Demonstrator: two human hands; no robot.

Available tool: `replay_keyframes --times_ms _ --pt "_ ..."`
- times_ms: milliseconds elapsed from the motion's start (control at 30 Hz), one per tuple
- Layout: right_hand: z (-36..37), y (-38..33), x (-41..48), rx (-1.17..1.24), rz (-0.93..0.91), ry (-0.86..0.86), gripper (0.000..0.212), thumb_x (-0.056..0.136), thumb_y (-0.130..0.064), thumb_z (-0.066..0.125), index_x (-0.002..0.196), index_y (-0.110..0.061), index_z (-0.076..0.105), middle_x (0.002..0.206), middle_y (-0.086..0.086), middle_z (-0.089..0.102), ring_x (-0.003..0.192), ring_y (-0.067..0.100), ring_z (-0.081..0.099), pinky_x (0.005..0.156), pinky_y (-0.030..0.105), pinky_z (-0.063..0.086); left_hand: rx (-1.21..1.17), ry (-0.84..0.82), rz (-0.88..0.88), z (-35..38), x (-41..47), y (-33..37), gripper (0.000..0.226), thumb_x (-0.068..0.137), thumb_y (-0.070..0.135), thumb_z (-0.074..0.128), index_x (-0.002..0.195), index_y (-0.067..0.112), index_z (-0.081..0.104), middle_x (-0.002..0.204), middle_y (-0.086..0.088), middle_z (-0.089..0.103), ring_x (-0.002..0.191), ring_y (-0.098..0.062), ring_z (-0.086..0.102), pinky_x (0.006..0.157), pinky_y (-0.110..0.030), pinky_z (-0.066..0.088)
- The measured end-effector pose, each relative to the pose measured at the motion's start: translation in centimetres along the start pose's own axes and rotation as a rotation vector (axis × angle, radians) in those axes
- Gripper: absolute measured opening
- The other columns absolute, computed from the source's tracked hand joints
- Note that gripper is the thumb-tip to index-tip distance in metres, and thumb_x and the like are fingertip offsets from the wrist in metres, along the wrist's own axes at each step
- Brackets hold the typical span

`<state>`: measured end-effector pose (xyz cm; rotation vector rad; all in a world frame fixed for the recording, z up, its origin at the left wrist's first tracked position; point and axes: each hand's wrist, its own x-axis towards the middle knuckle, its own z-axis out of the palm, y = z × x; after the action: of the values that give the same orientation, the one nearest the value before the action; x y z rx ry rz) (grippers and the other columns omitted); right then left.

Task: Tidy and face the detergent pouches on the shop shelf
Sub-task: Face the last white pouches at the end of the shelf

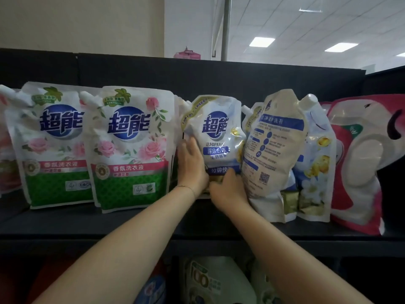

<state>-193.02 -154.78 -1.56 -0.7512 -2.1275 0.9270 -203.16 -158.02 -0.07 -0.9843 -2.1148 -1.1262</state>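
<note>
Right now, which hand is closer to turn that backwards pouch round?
Probably the right hand. It grips the foot of the blue pouch, right beside the backwards pouch; the left hand presses the blue pouch's far side.

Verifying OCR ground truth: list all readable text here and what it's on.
"超能": left white-and-green rose-print pouch.
"超能": second rose-print pouch beside it.
"香氛洗衣液": pink band on each rose-print pouch.
"超能", "深层去渍": small white-and-blue pouch in the middle.
"100": pale green container at the bottom of the view.
Too blurred to read: back-facing cream pouch print, red-and-white pouch mark.
</note>
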Motion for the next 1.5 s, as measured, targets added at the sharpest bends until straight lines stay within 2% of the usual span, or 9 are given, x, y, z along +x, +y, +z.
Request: replay_keyframes --times_ms 100,267,400,533,733,967,1233,1333,1500 --pt "-2.2 -0.7 -1.7 -0.090 -0.170 0.038 0.012 0.087 -0.018 0.053 0.094 -0.013 0.061 0.089 0.002 0.063 0.081 0.018 0.060 0.076 0.038 0.054 0.039 0.088 0.092 -0.6 -1.3 1.0 0.079 0.080 0.011 0.071 0.142 -0.001 0.023 0.146 -0.020 0.024 0.130 -0.031 0.030 0.109 -0.034 0.029" --pt "-5.6 0.0 -4.4 -0.308 -0.286 0.220 0.021 0.092 -0.032 0.049 0.080 -0.018 0.060 0.078 -0.002 0.061 0.073 0.016 0.057 0.065 0.033 0.049 -0.183 0.112 0.358 -1.4 -4.0 2.9 0.044 0.077 0.016 0.069 0.114 0.006 0.048 0.117 -0.011 0.045 0.104 -0.020 0.043 0.090 -0.033 0.044" --pt "-8.3 2.0 -5.3 -0.580 -0.287 0.337 0.026 0.090 -0.038 0.045 0.079 -0.018 0.057 0.076 0.000 0.061 0.069 0.021 0.058 0.062 0.033 0.049 -0.422 -0.375 0.367 0.6 -6.4 5.2 0.053 0.086 0.020 0.063 0.131 0.015 0.035 0.129 -0.003 0.043 0.118 -0.018 0.047 0.100 -0.029 0.042" --pt "-11.0 3.7 -5.9 -0.818 -0.265 0.354 0.024 0.092 -0.037 0.041 0.081 -0.019 0.053 0.079 0.000 0.061 0.067 0.021 0.056 0.059 0.030 0.040 -0.343 -0.428 0.008 4.4 -7.2 8.2 0.086 0.086 0.041 0.061 0.149 0.027 0.003 0.145 -0.012 0.019 0.130 -0.036 0.033 0.106 -0.046 0.035" --pt "-13.1 5.7 -7.1 -0.838 -0.205 0.375 0.019 0.092 -0.036 0.042 0.090 -0.018 0.050 0.094 -0.002 0.061 0.081 0.020 0.057 0.066 0.032 0.045 -0.564 -0.400 -0.315 4.8 -7.4 11.4 0.104 0.068 0.031 0.075 0.144 0.041 0.005 0.136 -0.010 0.029 0.121 -0.038 0.043 0.100 -0.043 0.041" --pt "-11.9 7.3 -6.1 -0.480 -0.212 0.113 0.068 0.089 -0.047 0.054 0.146 -0.028 0.021 0.140 0.001 0.039 0.120 0.022 0.048 0.093 0.041 0.047 -0.729 -0.560 -0.074 1.0 -6.1 7.2 0.108 0.057 0.018 0.085 0.141 0.026 0.018 0.134 -0.003 0.047 0.122 -0.023 0.050 0.102 -0.041 0.045" --pt "-7.7 7.3 -6.4 -0.332 -0.412 -0.076 0.100 0.074 -0.067 0.064 0.136 -0.066 -0.014 0.155 -0.011 -0.020 0.145 0.020 -0.004 0.118 0.047 0.016 -0.734 -0.895 0.042 -5.3 -4.2 0.1 0.085 0.067 0.001 0.082 0.135 0.033 0.043 0.121 0.008 0.064 0.113 -0.008 0.060 0.096 -0.032 0.051" --pt "-4.9 5.2 -6.8 -0.460 -0.430 0.032 0.101 0.071 -0.072 0.062 0.137 -0.064 -0.016 0.149 0.001 -0.010 0.136 0.030 0.004 0.117 0.045 0.016 -0.745 -0.799 0.048 -6.6 -4.0 -1.4 0.071 0.071 -0.006 0.074 0.129 0.029 0.051 0.121 0.005 0.065 0.115 -0.011 0.060 0.101 -0.034 0.047" --pt "-0.4 1.8 -7.3 -0.655 -0.433 0.228 0.102 0.073 -0.079 0.050 0.140 -0.054 -0.022 0.143 0.018 0.006 0.124 0.042 0.019 0.107 0.050 0.024 -0.630 -0.092 -0.115 -7.4 -5.7 -2.8 0.077 0.075 0.004 0.073 0.135 0.018 0.027 0.115 0.005 0.048 0.107 -0.013 0.051 0.077 -0.011 0.044"
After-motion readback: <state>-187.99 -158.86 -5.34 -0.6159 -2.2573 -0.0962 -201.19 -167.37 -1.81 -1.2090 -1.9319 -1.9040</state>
